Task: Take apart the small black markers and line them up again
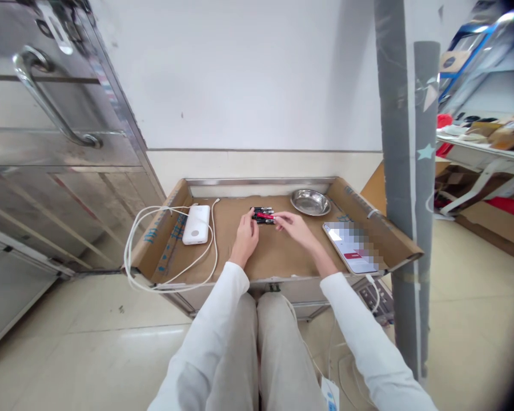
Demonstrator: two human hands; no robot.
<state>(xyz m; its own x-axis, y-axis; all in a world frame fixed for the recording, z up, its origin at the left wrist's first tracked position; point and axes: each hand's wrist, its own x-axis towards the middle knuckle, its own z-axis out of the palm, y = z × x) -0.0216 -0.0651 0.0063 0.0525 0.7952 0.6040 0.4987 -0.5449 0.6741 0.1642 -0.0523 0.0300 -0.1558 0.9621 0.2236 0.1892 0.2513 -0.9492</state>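
Observation:
Several black pens (263, 221) lie side by side in the middle of the brown cardboard surface. Across them, a red pen (265, 216) is pinched at its right end by the thumb and fingers of my right hand (292, 225). My left hand (245, 233) rests at the left ends of the pens, with its fingers drawn together. Whether those fingertips grip the red pen or the black ones is too small to make out.
A white power bank (196, 225) with a looped white cable (131, 251) lies left. To the right are a round metal dish (310, 202) and a phone (351, 248) plugged into a cable. Cardboard walls (374, 228) edge the surface; a grey wrapped pole (424, 171) stands right.

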